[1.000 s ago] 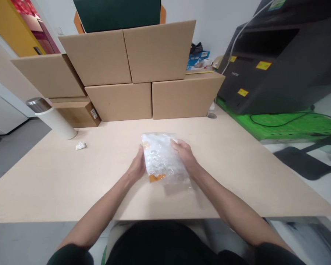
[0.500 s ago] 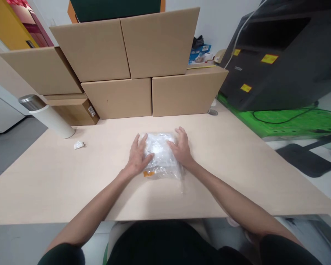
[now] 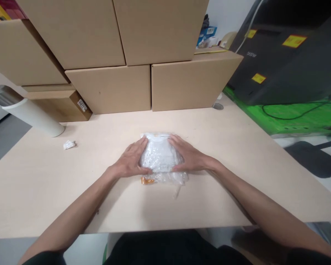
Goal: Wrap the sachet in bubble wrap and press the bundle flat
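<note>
A flat white package wrapped in clear bubble wrap point(image 3: 160, 151) lies on the table, with a strip of orange tape point(image 3: 147, 180) at its near left corner. Loose clear wrap sticks out along the near edge. My left hand point(image 3: 131, 159) grips the package's left side, its thumb at the near edge and its fingers along the side. On the right side my right hand point(image 3: 189, 154) grips it likewise, fingertips on the top near the far corner. Both palms face inward, with the package between them.
Cardboard boxes point(image 3: 109, 90) stand stacked along the table's back. A white bottle with a steel cap point(image 3: 34, 116) and a crumpled white scrap point(image 3: 70, 144) are at the left. To the right, a large dark machine point(image 3: 281, 62) rests on a green surface point(image 3: 298, 116).
My hands have gone from lying spread over the package's top to gripping its two sides, thumbs now at the near edge. The view has moved closer and tilted down.
</note>
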`<state>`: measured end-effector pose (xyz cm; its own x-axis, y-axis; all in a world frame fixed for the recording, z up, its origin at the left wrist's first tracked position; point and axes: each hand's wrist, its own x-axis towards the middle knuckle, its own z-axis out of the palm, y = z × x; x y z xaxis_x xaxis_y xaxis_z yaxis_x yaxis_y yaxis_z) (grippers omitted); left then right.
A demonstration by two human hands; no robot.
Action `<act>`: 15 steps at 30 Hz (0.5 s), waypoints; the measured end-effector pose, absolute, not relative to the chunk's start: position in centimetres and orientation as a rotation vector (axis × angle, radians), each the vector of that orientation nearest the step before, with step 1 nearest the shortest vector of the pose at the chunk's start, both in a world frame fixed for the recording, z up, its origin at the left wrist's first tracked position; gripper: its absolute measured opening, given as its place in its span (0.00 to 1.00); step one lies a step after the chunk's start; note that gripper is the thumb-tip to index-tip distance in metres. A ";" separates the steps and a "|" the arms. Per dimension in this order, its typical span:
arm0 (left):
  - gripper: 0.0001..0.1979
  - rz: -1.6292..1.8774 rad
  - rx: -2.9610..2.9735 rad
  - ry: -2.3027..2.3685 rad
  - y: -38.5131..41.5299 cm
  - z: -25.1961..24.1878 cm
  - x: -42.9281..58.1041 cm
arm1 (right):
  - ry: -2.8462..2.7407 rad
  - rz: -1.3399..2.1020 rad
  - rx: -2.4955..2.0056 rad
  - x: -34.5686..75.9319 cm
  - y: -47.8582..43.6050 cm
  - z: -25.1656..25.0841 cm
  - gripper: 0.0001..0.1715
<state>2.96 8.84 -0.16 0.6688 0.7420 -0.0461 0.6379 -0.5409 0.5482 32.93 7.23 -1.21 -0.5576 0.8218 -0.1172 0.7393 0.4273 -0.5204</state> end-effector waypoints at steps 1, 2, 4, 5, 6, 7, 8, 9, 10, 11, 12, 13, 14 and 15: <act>0.63 0.245 2.361 1.060 9.0 -0.2 2.9 | -2.540 0.812 -1.395 33.1 7.3 -1.3 0.75; 0.64 0.231 2.368 1.057 9.1 -0.3 2.8 | -2.556 0.821 -1.398 33.2 7.3 -1.3 0.75; 0.66 0.209 2.383 1.053 9.3 -0.5 2.6 | -2.582 0.821 -1.390 33.4 7.2 -1.6 0.75; 0.65 0.205 2.393 1.047 9.4 -0.6 2.6 | -2.590 0.810 -1.376 33.5 7.2 -1.8 0.74; 0.65 0.210 2.401 1.035 9.5 -0.8 2.5 | -2.593 0.793 -1.357 33.7 7.1 -2.0 0.73; 0.64 0.222 2.408 1.020 9.6 -1.0 2.4 | -2.591 0.774 -1.337 33.8 7.1 -2.2 0.72; 0.64 0.238 2.410 1.006 9.7 -1.2 2.3 | -2.587 0.758 -1.319 33.9 7.1 -2.3 0.71; 0.63 0.251 2.409 0.995 9.8 -1.3 2.3 | -2.582 0.746 -1.303 34.0 7.1 -2.5 0.70; 0.63 0.260 2.405 0.986 9.9 -1.5 2.2 | -2.578 0.741 -1.291 34.1 7.1 -2.6 0.70; 0.63 0.264 2.401 0.980 9.9 -1.6 2.2 | -2.574 0.740 -1.283 34.1 7.1 -2.7 0.69; 0.64 0.263 2.399 0.978 10.0 -1.7 2.1 | -2.571 0.742 -1.278 34.1 7.1 -2.8 0.69; 0.64 0.257 2.399 0.979 10.1 -1.8 2.1 | -2.567 0.745 -1.276 34.1 7.2 -2.8 0.70; 0.64 0.250 2.401 0.981 10.1 -1.8 2.1 | -2.563 0.748 -1.279 34.1 7.3 -2.8 0.70; 0.64 0.242 2.403 0.983 10.1 -1.8 2.1 | -2.560 0.754 -1.283 34.1 7.3 -2.8 0.71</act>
<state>2.06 10.12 -1.84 0.7194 0.6938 -0.0323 0.5993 -0.5966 0.5339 34.12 7.31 -2.82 -0.6113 0.7887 -0.0644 0.6976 0.4987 -0.5143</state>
